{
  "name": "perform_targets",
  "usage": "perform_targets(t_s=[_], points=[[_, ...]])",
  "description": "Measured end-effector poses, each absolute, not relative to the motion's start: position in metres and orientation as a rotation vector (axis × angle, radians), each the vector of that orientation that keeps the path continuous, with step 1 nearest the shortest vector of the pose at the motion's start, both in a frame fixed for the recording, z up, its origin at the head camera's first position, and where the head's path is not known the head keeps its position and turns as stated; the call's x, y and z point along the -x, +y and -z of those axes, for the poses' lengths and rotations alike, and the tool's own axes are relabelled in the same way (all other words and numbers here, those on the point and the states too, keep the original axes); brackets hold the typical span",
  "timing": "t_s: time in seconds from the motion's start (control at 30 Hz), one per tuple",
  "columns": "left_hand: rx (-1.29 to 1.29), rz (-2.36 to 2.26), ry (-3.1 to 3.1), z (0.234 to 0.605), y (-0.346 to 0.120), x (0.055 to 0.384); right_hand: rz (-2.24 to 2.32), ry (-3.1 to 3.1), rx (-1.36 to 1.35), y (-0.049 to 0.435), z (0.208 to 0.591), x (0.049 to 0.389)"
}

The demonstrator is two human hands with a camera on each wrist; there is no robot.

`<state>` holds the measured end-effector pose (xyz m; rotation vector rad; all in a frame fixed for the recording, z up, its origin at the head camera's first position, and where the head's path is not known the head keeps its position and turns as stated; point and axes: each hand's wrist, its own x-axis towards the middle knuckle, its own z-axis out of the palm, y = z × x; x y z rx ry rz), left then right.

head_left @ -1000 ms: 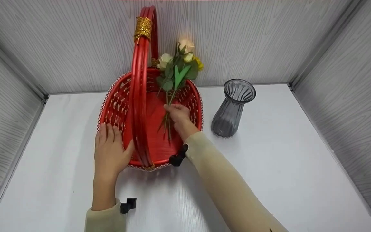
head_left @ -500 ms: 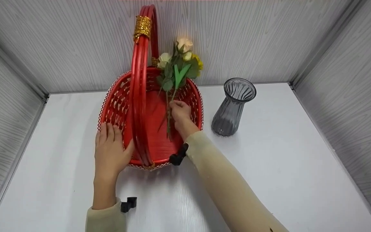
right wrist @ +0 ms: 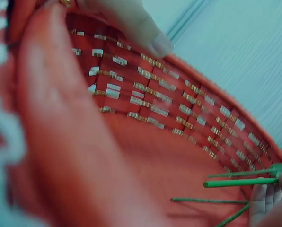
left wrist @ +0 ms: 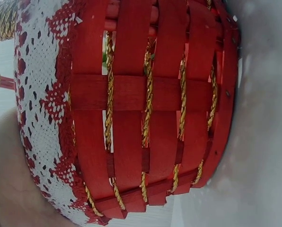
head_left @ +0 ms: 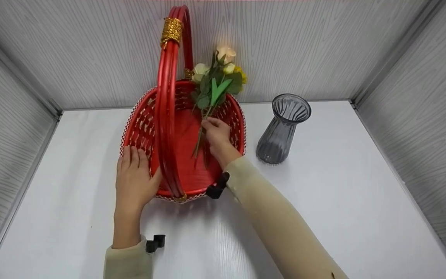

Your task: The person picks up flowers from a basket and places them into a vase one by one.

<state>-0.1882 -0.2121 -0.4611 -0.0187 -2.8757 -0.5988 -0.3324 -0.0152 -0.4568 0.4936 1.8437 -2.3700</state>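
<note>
Nearest you, your left forearm comes up almost straight from the bottom edge, its pale sleeve (head_left: 128, 263) ending short of the wrist, with a black clip (head_left: 156, 243) on its inner side. Your right sleeve (head_left: 281, 217) slants in from the lower right, the arm reaching farther forward than the left and crossing the basket's near right rim; a second black clip (head_left: 218, 186) sits at that cuff.

Your left hand (head_left: 136, 180) lies back upward on the near left rim of the red basket (head_left: 188, 135), fingers fairly straight and pointing away from you, thumb spread out toward the foot of the handle (head_left: 165, 97). It rests on the basket; the left wrist view shows the palm's edge against the white-and-red lace trim (left wrist: 44, 94).

Your right hand (head_left: 219, 137) is over the basket's inside, thumb and fingers closed in a pinch around the stems of the flowers (head_left: 216, 87). The stem ends point down toward you above the red floor, while the leaves and the cream and yellow blooms lean away over the far rim.

To the right, apart from the basket, the grey ribbed glass vase (head_left: 279, 133) stands on the white table (head_left: 343, 186). Behind is the grey wood-grain wall (head_left: 296, 50).
</note>
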Motion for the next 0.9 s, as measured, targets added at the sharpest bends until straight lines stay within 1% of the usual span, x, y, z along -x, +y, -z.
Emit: perform_targets(t_s=[0.4, 0.67, 0.9], points=[[-0.008, 0.608, -2.902, 0.46, -0.214, 0.19, 2.367, 1.787, -0.462, -0.012, 0.435, 0.329], [-0.03, 0.607, -2.895, 0.46, -0.219, 0.189, 2.335, 1.785, -0.361, -0.007, 0.431, 0.325], [-0.03, 0.594, -2.875, 0.462, -0.222, 0.191, 2.34, 1.721, -0.355, 0.001, 0.429, 0.323]])
